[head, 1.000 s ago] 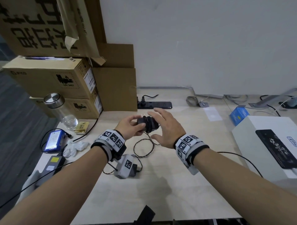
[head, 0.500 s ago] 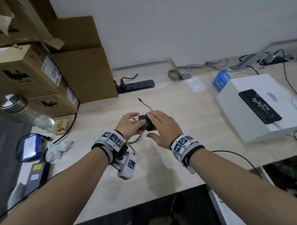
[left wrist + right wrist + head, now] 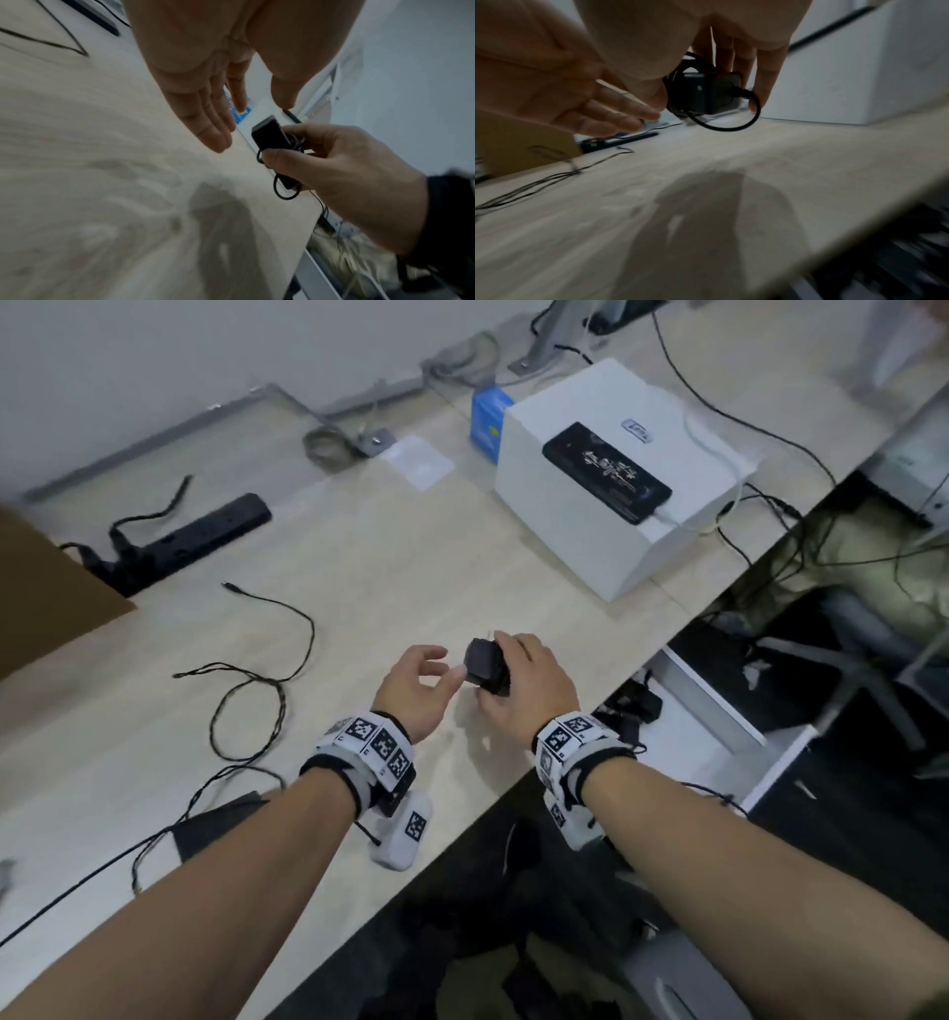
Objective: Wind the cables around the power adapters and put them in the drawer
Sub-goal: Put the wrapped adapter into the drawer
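A black power adapter [image 3: 481, 662] with its cable wound round it is gripped in my right hand [image 3: 506, 672], held a little above the table near its right edge. In the right wrist view the adapter [image 3: 711, 91] sits between my fingers [image 3: 765, 81] and thumb, with one cable loop hanging below. My left hand [image 3: 444, 666] is just left of it, fingers straight and holding nothing; the left wrist view shows a gap between it [image 3: 218, 130] and the adapter [image 3: 271, 138]. The white drawer [image 3: 714, 695] stands pulled out below the table edge, with dark adapters [image 3: 634, 706] inside.
A loose black cable [image 3: 257, 690] sprawls on the table at left, near a dark flat adapter [image 3: 215, 824] under my left forearm. A black power strip [image 3: 195, 541] and a cardboard box [image 3: 41, 588] lie far left. A white box [image 3: 580, 536] carries a black device [image 3: 606, 469].
Both hands have moved right toward the table edge by the drawer. My left hand has let go of the adapter, and my right hand now holds it alone.
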